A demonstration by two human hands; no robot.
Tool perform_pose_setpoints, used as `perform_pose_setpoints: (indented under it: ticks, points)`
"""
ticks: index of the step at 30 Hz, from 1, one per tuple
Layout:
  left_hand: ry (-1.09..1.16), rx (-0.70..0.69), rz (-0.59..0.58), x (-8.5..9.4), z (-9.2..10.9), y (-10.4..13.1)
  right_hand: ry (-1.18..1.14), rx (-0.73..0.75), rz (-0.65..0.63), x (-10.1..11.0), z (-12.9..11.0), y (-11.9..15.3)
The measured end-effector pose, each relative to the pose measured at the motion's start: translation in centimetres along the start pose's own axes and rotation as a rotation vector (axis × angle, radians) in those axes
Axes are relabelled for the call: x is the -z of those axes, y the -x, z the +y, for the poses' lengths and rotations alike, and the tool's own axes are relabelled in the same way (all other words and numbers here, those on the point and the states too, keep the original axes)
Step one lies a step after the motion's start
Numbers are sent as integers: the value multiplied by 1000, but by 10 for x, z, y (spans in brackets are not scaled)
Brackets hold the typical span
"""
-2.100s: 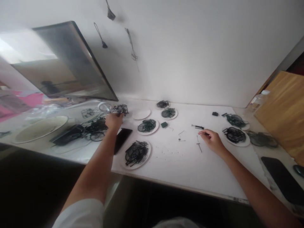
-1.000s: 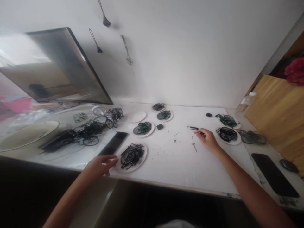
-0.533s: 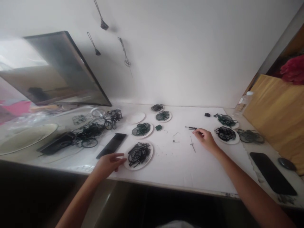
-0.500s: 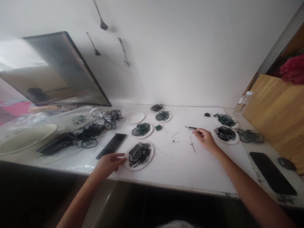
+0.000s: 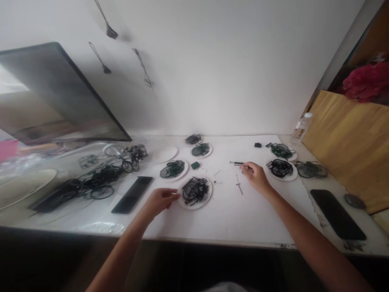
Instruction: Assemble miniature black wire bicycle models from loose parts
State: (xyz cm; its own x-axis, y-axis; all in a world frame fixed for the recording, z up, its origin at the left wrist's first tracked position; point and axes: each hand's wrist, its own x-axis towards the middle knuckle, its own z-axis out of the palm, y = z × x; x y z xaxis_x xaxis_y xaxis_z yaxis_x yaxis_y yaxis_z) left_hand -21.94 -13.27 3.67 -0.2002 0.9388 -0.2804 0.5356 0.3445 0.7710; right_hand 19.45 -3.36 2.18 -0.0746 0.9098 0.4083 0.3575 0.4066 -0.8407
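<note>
My left hand point(image 5: 161, 199) pinches the left rim of a white paper plate point(image 5: 209, 198). On that plate lies a tangled pile of black miniature bicycle parts point(image 5: 195, 190), with wheels and frames showing. My right hand point(image 5: 255, 175) is closed in a pinch over the white sheet. A slim dark tool point(image 5: 236, 162) with a thin tip lies at its fingertips; what the fingers grip is too small to make out. Just below are thin metal pieces point(image 5: 238, 185) forming a cross. Between the hands are a small round piece point(image 5: 214, 182) and a green block point(image 5: 195, 165).
Other plates hold green parts point(image 5: 172, 169) and black parts point(image 5: 280, 168). Assembled miniature bicycles point(image 5: 133, 156) crowd the left, near a black phone-like slab point(image 5: 133, 194) and a monitor point(image 5: 67, 93). A phone point(image 5: 338, 215), a bottle point(image 5: 302, 126) and a wooden board point(image 5: 349, 146) stand right.
My left hand has slid the plate of black parts to the right and slightly away from me. My right hand has hardly moved over the sheet. The view has turned a little to the right.
</note>
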Motion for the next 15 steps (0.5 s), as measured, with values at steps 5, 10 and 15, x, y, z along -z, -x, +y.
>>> perform_pose_setpoints:
  ticks: [5, 10, 15]
  points:
    - [32, -43, -88, -18, 27, -18, 37, 0, -7, -6, 7, 0]
    - [33, -62, -142, -32, 52, -34, 52, 3, -12, -5, 9, -1]
    - [18, -69, -174, -42, 86, -38, 74, -13, 14, -2, 13, -6]
